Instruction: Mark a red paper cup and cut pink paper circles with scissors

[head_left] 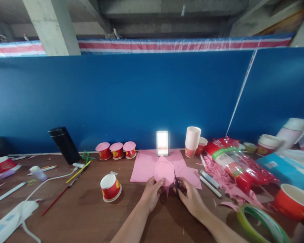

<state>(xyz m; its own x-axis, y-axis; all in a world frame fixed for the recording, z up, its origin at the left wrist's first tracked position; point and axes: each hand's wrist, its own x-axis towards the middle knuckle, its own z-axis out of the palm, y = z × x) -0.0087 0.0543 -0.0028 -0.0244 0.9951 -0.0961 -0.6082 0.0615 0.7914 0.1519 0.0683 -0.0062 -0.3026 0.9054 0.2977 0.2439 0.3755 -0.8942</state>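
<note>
My left hand (154, 190) pinches the lower left edge of a piece of pink paper (164, 172) with a circle outlined on it. My right hand (188, 193) is closed round the dark handles of a pair of scissors (176, 185), whose blades point up along the paper's right edge. Behind them lies a stack of pink paper (144, 165). Another pink sheet (191, 173) with a round shape on it rests just right of the scissors. To the left stands a red and white paper cup (110, 187).
Three red cups with pink discs on top (117, 151) line the blue partition (142, 98). A black bottle (65, 145) stands left. Stacked white cups (193, 141), pink paper scraps (224, 177), a red plastic bag (233, 162) and a green tape roll (243, 216) are at right.
</note>
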